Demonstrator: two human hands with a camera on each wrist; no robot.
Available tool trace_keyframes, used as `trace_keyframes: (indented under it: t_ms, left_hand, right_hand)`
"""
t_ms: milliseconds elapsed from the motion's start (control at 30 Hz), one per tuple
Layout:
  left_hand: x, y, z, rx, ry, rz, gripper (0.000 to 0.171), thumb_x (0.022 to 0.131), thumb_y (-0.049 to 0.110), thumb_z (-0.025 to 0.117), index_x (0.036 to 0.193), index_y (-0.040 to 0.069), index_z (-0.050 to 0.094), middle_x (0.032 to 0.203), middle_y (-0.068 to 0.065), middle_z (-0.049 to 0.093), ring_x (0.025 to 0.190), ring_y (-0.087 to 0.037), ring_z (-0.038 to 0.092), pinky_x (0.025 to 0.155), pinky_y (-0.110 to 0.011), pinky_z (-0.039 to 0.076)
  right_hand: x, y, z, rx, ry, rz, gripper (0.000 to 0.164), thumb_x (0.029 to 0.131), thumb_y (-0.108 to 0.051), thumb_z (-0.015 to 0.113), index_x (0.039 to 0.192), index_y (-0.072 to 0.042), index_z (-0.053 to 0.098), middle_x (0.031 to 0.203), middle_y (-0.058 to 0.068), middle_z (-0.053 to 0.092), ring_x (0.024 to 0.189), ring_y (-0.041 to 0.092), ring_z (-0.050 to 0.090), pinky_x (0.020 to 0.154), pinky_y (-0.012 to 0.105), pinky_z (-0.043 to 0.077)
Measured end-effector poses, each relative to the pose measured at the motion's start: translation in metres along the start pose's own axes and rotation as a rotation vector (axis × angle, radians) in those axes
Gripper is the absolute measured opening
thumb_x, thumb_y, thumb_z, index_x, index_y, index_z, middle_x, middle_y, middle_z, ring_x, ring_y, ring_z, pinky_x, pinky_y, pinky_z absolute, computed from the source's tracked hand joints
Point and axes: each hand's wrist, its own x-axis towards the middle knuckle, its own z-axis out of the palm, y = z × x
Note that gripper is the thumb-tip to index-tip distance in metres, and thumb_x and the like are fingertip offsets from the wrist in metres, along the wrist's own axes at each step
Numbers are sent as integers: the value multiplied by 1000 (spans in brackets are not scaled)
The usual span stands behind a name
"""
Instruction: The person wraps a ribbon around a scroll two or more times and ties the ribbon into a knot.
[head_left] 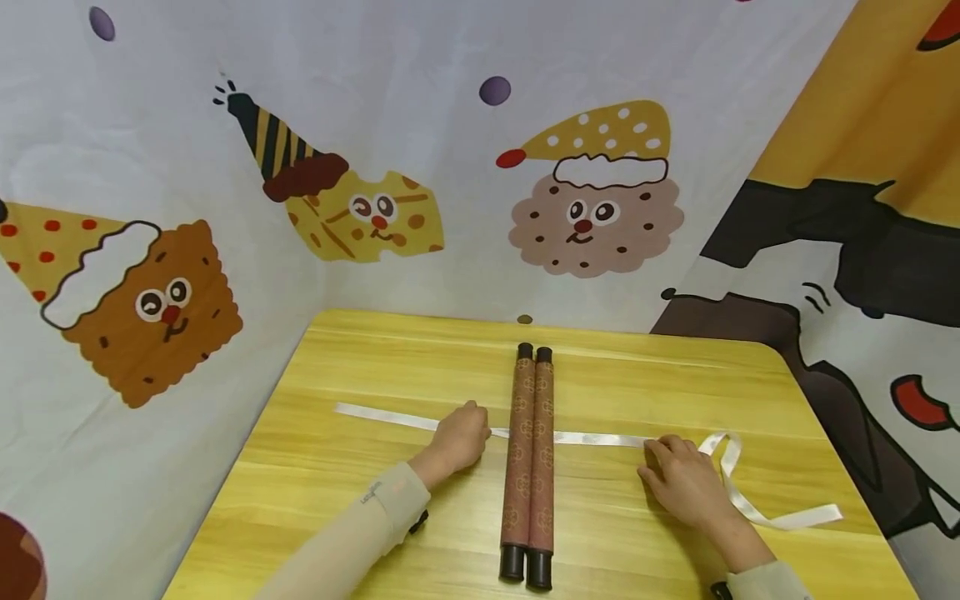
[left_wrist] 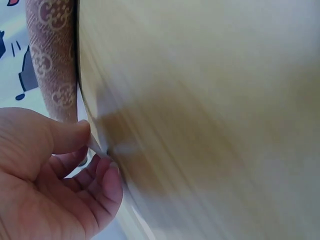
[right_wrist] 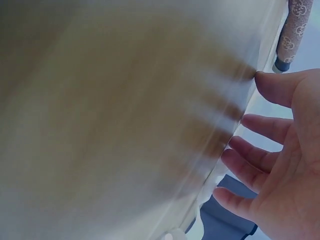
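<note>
Side by side on the table lie two rolled brown scrolls (head_left: 521, 467) with a gold floral pattern and black end knobs. A white ribbon (head_left: 600, 438) runs crosswise beneath them and shows on both sides. Just left of the scrolls, my left hand (head_left: 459, 437) pinches the ribbon; the left wrist view shows the thumb and fingers closing on its thin edge. Farther right, my right hand (head_left: 682, 479) rests its fingertips on the table by the ribbon. In the right wrist view those fingers (right_wrist: 270, 127) are spread, and the ribbon's loose part (right_wrist: 198, 222) lies beyond them.
The wood-grain table (head_left: 375, 358) has a rounded far right corner. Behind it hangs a white cloth (head_left: 465, 283) printed with cartoon biscuits and cheese. The ribbon's right tail (head_left: 806, 517) curls and lies toward the table's right edge.
</note>
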Motion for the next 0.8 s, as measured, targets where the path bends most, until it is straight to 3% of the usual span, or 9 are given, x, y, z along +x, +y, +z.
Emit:
trace_keyframes:
  t_ms: [200, 467, 800]
  left_hand:
    - [-12, -15, -11, -58, -34, -21, 15, 93, 17, 59, 79, 12, 56, 79, 1, 50, 65, -13, 47, 53, -26, 45]
    - [-27, -37, -19, -76, 5, -18, 14, 91, 17, 62, 79, 13, 56, 76, 2, 50, 64, -13, 46, 53, -26, 44]
    - [-35, -63, -34, -131, 44, -68, 15, 91, 15, 61, 78, 13, 55, 77, -1, 50, 67, -16, 46, 55, -29, 43]
  right_hand:
    - [-1, 5, -1, -23, 17, 10, 49, 84, -33, 68, 120, 0, 60, 112, 21, 57, 100, 38, 50, 75, 62, 43]
    - [-2, 6, -2, -26, -13, 23, 52, 86, -34, 65, 125, 1, 57, 116, 22, 56, 105, 40, 46, 81, 64, 40]
    - [-1, 13, -4, -10, -37, 44, 54, 87, -33, 64, 127, 3, 54, 121, 25, 49, 114, 45, 37, 84, 68, 36]
